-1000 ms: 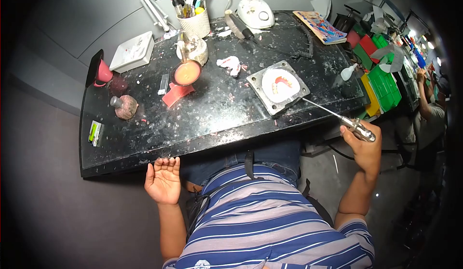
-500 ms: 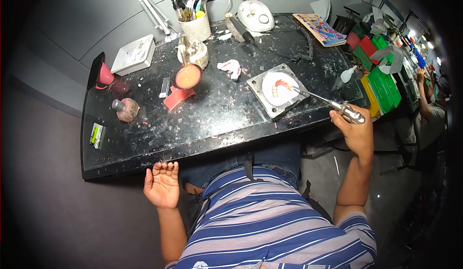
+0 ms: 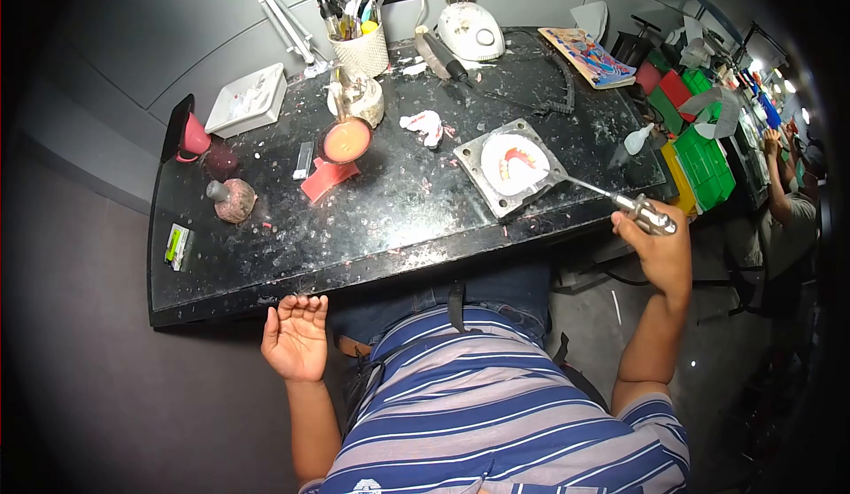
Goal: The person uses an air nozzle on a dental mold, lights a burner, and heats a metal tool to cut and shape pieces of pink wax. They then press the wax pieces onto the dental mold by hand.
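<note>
The right hand grips a metal-handled tool, its thin tip reaching the square metal flask (holding a pink-gummed denture in white plaster) at the desk front edge. The left hand hangs open, empty, below the desk edge.

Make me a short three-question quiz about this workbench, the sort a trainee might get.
1. True or false: the right hand holds a long metal tool.
2. The tool's tip reaches toward: A) the square tray with the pink denture, B) the pen cup, C) the book?
3. Fill in: the left hand is open and ____, at the table's near edge.

Key: 1 true; 2 A; 3 empty.
</note>
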`<state>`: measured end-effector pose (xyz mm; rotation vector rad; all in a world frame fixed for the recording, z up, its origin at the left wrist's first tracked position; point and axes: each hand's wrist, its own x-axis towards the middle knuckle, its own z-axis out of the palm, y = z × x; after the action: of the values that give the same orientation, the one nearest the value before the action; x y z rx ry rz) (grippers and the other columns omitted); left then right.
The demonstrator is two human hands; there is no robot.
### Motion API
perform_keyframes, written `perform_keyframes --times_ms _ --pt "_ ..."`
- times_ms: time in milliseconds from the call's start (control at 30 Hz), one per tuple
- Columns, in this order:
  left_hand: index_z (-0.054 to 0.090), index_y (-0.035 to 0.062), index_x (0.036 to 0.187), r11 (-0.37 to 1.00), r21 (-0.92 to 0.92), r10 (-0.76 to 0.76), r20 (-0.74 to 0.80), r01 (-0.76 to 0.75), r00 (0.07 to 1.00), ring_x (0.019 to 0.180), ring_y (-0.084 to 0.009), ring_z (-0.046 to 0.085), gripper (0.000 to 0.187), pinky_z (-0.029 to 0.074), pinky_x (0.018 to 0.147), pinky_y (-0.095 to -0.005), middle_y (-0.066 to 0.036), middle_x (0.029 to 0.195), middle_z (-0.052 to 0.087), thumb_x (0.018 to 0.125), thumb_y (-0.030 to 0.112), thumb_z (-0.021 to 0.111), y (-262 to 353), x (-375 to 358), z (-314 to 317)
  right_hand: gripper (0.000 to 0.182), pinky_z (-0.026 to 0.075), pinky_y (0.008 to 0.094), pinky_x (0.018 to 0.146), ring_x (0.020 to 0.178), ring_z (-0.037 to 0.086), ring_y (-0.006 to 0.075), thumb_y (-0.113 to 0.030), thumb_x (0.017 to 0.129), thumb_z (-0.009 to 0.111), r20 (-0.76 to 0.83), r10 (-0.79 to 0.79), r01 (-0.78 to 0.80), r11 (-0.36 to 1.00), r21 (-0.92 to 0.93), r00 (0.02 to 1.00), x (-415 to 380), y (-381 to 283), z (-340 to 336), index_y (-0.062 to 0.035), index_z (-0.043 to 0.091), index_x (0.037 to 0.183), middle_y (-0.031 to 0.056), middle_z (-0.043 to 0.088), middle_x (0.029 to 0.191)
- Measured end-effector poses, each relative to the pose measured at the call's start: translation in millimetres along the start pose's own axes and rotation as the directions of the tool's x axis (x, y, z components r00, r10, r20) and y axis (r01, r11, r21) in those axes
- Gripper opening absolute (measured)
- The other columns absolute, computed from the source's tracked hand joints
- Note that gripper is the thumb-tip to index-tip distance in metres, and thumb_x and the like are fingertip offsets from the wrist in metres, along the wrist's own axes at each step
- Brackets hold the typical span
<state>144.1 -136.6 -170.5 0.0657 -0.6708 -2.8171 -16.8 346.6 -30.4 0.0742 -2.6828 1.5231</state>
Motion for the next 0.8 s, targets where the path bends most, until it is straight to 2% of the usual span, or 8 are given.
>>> perform_keyframes --times_ms 100,167,300,367,500,567,600,800 --pt "0.067 -0.0055 0.117 0.985 0.175 -0.01 0.02 0.007 1.0 0.118 -0.0377 0.068 0.038 0.046 0.119 -0.0562 -0.023 0.119 0.072 0.113 0.028 0.048 -5 -1 15 0.017 0.051 0.0226 0.062 0.069 0.066 0.0049 -0.007 0.084 0.09 0.325 -0.017 -0.063 0.97 0.235 0.946 -18 -20 8 0.0021 0.079 0.095 0.0015 0.076 0.078" --pt "0.066 -0.0054 0.116 0.933 0.358 -0.051 0.049 0.03 0.998 0.112 -0.0375 0.07 0.031 0.051 0.113 -0.0556 -0.024 0.117 0.071 0.11 0.021 0.052 -11 0 28 0.024 0.054 0.0236 0.065 0.072 0.069 0.0054 -0.007 0.079 0.092 0.541 -0.203 0.102 0.972 0.211 0.816 -27 -38 31 0.0018 0.081 0.098 0.0086 0.08 0.084" --pt "0.067 -0.0069 0.11 0.867 0.486 -0.136 0.015 0.112 0.991 0.09 -0.0316 0.075 0.016 0.064 0.09 -0.0462 -0.021 0.102 0.072 0.098 -0.005 0.057 -22 -2 23 0.031 0.059 0.0375 0.065 0.073 0.076 0.0334 -0.013 0.08 0.089 0.588 -0.566 0.484 0.818 0.313 0.578 -41 -46 80 -0.0016 0.077 0.106 0.0161 0.077 0.086" --pt "0.067 -0.0072 0.108 0.862 0.459 -0.187 -0.107 0.215 0.977 0.081 -0.0294 0.074 0.013 0.065 0.074 -0.0405 -0.02 0.099 0.071 0.099 -0.005 0.058 -14 -3 10 0.028 0.058 0.04 0.064 0.072 0.074 0.0348 -0.014 0.081 0.088 0.595 -0.574 0.474 0.813 0.338 0.563 -42 -52 89 -0.0029 0.075 0.103 0.0156 0.075 0.083" --pt "0.065 -0.0068 0.111 0.807 0.558 -0.109 -0.181 0.194 0.977 0.064 -0.0211 0.068 0.012 0.052 0.046 -0.0253 -0.02 0.094 0.07 0.107 0.002 0.057 -6 -17 15 0.021 0.057 0.0428 0.061 0.067 0.071 0.0365 -0.017 0.082 0.086 0.606 -0.625 0.456 0.778 0.432 0.492 -39 -54 101 -0.0056 0.073 0.095 0.014 0.071 0.075" --pt "0.065 -0.0066 0.113 0.729 0.645 -0.116 -0.214 0.23 0.97 0.045 -0.0132 0.055 0.019 0.039 0.037 -0.0227 -0.018 0.088 0.07 0.112 0.011 0.057 1 -23 14 0.018 0.056 0.043 0.06 0.065 0.07 0.0372 -0.017 0.083 0.084 0.615 -0.596 0.444 0.801 0.403 0.516 -38 -51 107 -0.0063 0.071 0.091 0.0138 0.069 0.072" --pt "0.064 -0.0039 0.106 0.646 0.727 -0.054 -0.262 0.234 0.964 0.034 -0.0083 0.038 0.029 0.028 0.033 -0.023 -0.011 0.069 0.063 0.115 0.023 0.056 -1 -24 11 0.018 0.056 0.043 0.06 0.065 0.07 0.037 -0.016 0.082 0.084 0.61 -0.592 0.456 0.803 0.384 0.527 -36 -51 108 -0.0062 0.071 0.09 0.0141 0.069 0.072" --pt "0.05 0.0069 0.074 0.687 0.661 -0.038 -0.382 0.302 0.923 0.033 -0.007 0.031 0.057 0.021 0.033 -0.0239 0.001 0.047 0.038 0.116 0.045 0.049 -6 -28 21 0.032 0.058 0.0371 0.065 0.071 0.074 0.0351 -0.012 0.077 0.09 0.66 -0.519 0.425 0.848 0.318 0.542 -32 -54 106 -0.0014 0.076 0.104 0.0142 0.076 0.085"
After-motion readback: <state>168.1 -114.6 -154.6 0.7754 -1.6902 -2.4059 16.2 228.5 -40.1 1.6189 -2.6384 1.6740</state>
